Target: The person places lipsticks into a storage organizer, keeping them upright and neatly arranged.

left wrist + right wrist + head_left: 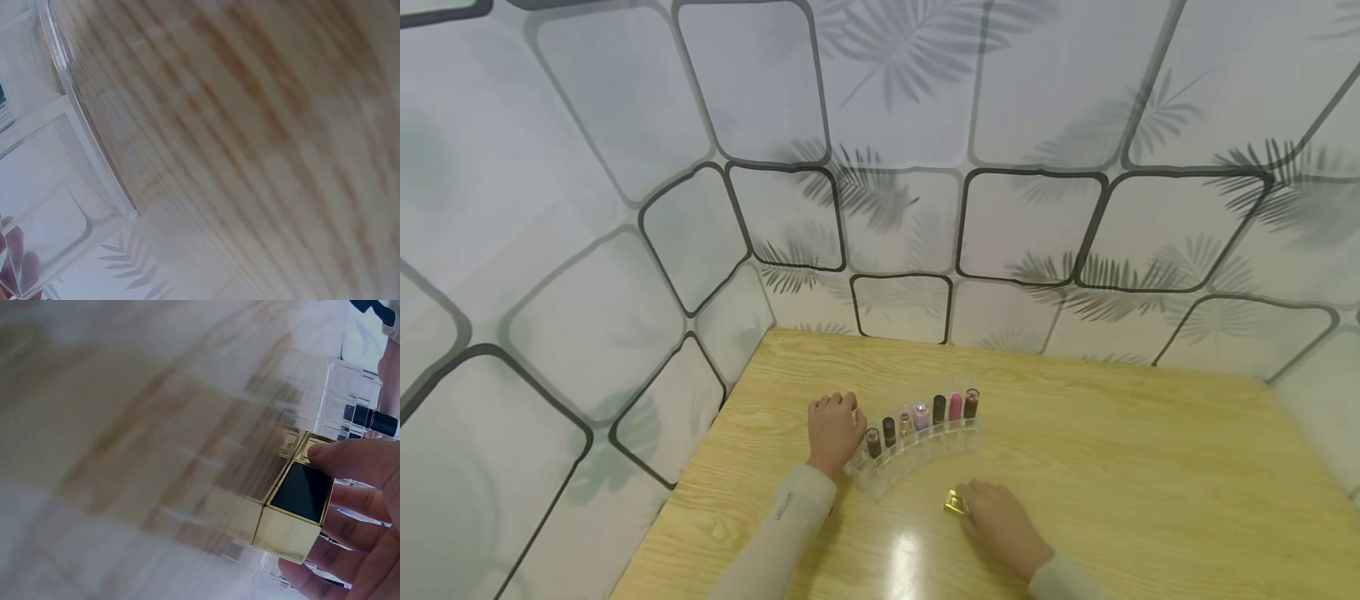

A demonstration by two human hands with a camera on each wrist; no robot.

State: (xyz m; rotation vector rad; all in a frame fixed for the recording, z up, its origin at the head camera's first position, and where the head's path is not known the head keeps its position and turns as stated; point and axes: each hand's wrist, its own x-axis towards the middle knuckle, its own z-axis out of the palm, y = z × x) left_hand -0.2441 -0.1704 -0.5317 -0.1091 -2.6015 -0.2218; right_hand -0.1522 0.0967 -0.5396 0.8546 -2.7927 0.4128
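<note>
A clear curved lipstick rack (pixel 917 450) stands on the table with a row of several lipsticks in its slots, among them a pink lipstick (pixel 955 407), a lilac one (pixel 921 415) and a black one (pixel 889 431). My left hand (pixel 835 429) holds the rack's left end; in the left wrist view its fingertips (pixel 19 259) show through the clear plastic. Nearer to me, my right hand (pixel 1000 521) pinches a square gold lipstick tube (pixel 287 531) with a dark panel, thumb against one end. The tube is low over the table, apart from the rack; whether it touches the wood is unclear.
The light wooden table (pixel 1135 458) reaches on to the right of the rack. Patterned pale curtains (pixel 895 217) close off its back and left sides.
</note>
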